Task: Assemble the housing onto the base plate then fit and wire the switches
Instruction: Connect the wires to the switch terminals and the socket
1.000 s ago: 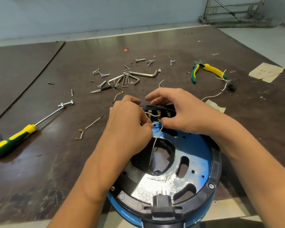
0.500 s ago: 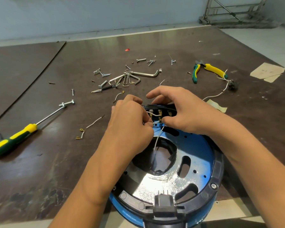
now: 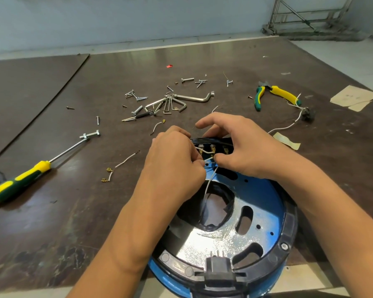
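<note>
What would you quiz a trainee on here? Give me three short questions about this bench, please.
1. True or false: the left hand and right hand meet at the far rim of the housing.
2. Which tool lies left of the housing? A saw; B screwdriver; C hammer.
3. Fill in: the wire running from the left hand's fingers down into the base plate's middle hole is coloured ____.
Key: 1 true; 2 B; 3 white.
</note>
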Demonstrator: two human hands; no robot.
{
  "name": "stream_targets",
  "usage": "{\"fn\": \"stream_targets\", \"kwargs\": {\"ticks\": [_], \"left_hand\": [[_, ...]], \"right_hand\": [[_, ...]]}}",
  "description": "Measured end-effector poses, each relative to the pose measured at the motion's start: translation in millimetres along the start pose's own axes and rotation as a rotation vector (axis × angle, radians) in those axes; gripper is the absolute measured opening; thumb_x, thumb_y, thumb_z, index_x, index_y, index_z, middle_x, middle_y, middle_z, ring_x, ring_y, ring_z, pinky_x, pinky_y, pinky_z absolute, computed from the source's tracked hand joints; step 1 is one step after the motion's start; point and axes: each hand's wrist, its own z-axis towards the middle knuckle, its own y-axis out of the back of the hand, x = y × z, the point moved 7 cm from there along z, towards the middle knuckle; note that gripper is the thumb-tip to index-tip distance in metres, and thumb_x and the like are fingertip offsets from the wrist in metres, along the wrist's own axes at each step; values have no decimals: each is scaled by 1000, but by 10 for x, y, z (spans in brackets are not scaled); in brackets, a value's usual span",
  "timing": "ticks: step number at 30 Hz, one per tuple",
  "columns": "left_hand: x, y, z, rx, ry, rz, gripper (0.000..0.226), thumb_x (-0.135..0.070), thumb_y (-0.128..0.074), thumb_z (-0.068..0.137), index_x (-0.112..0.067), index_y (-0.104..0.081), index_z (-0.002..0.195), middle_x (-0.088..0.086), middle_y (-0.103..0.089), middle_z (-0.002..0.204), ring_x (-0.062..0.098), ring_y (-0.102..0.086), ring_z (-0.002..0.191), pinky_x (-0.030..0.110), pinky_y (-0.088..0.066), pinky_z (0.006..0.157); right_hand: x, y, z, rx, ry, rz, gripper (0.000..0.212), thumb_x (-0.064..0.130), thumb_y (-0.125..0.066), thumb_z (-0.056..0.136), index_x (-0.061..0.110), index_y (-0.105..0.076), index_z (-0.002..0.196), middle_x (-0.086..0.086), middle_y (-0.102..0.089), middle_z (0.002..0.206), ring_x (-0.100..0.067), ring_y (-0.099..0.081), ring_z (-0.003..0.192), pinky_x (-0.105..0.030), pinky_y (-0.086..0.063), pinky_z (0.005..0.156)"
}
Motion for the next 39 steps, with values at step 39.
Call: {"fn": "stream_targets", "kwargs": {"ticks": [39], "left_hand": [[14, -30, 45, 8, -55, 32, 16, -38, -74, 81, -23, -79, 77, -7, -56, 129, 14, -56, 109, 29, -44, 79]], "right_hand": [[20, -19, 4, -19, 10, -45, 52, 6, -68, 78, 29, -50, 121, 7, -61, 109, -14, -63, 96, -38, -55, 85]]}}
